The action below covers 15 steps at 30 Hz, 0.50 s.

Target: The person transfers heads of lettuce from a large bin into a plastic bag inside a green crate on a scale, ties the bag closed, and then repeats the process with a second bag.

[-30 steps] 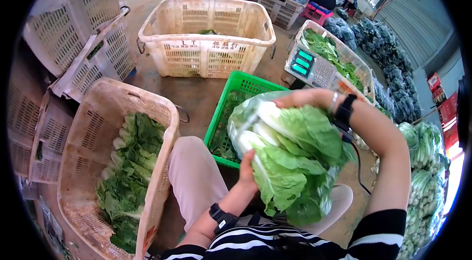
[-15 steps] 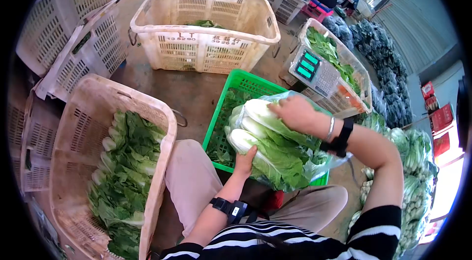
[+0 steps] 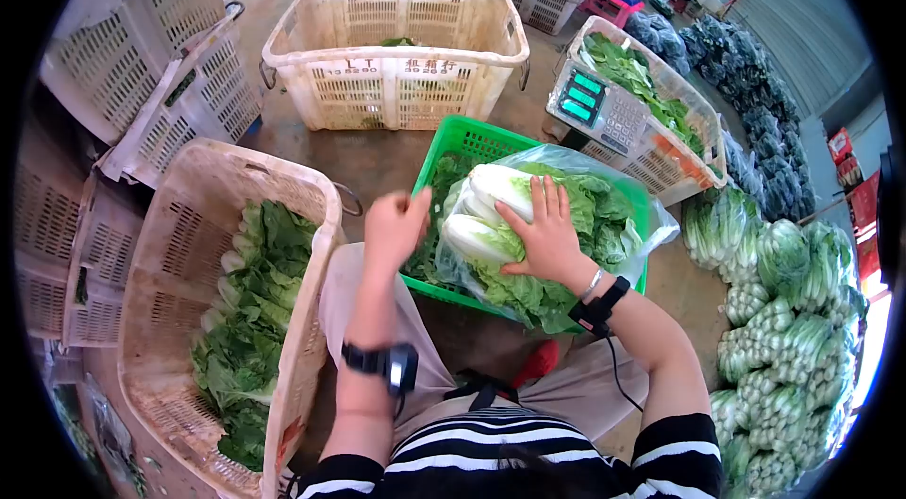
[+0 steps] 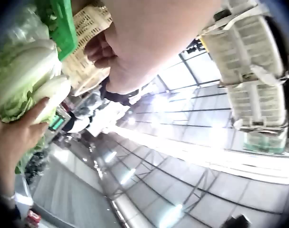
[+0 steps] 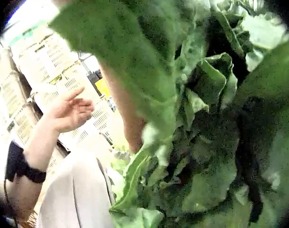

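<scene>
Leafy cabbages with white stems [image 3: 477, 239] lie in a clear plastic bag [image 3: 656, 233] on the green basket [image 3: 436, 148]. My right hand [image 3: 547, 239] rests on them, fingers spread over the stems and leaves; the left wrist view also shows this hand [image 4: 21, 137] against the white stems [image 4: 44, 90]. Off to the left, over the basket's left edge, my left hand [image 3: 394, 230] is raised and holds nothing. Its fingers are loosely bent in the right wrist view, where that hand [image 5: 71, 114] appears beyond big green leaves [image 5: 135, 61].
At left stands a crate [image 3: 326, 216] with cabbages lined up inside. Another large crate [image 3: 396, 84] is ahead, and a scale [image 3: 604, 112] with a lit display stands before a crate of greens. Cabbages are piled at right [image 3: 783, 338]; stacked crates [image 3: 104, 65] stand at far left.
The bagged cabbages have gone from being held up to lying on the green basket. My left hand has let go and moved left; my right hand has shifted and now lies spread on them.
</scene>
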Each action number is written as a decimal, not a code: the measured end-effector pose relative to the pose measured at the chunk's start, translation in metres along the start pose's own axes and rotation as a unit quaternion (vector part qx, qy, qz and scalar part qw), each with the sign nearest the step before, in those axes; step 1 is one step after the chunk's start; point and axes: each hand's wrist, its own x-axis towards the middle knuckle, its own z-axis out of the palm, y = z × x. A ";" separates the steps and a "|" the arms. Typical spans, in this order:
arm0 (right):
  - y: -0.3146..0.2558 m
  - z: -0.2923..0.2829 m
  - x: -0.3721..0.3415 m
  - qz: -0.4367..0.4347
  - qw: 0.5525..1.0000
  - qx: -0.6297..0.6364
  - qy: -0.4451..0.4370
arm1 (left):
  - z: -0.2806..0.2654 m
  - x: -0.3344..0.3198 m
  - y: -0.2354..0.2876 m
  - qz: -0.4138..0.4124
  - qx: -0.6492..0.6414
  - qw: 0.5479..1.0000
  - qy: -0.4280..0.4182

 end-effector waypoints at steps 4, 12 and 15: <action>0.000 -0.003 0.000 -0.006 1.000 0.002 0.021 | 0.057 0.082 -0.034 0.048 0.195 0.975 -0.094; 0.006 0.000 -0.008 -0.009 0.999 0.026 0.039 | 0.068 0.073 -0.047 0.095 0.149 0.977 -0.118; 0.005 0.001 -0.009 -0.015 0.999 0.020 0.034 | 0.057 0.086 -0.032 0.020 0.000 1.000 -0.003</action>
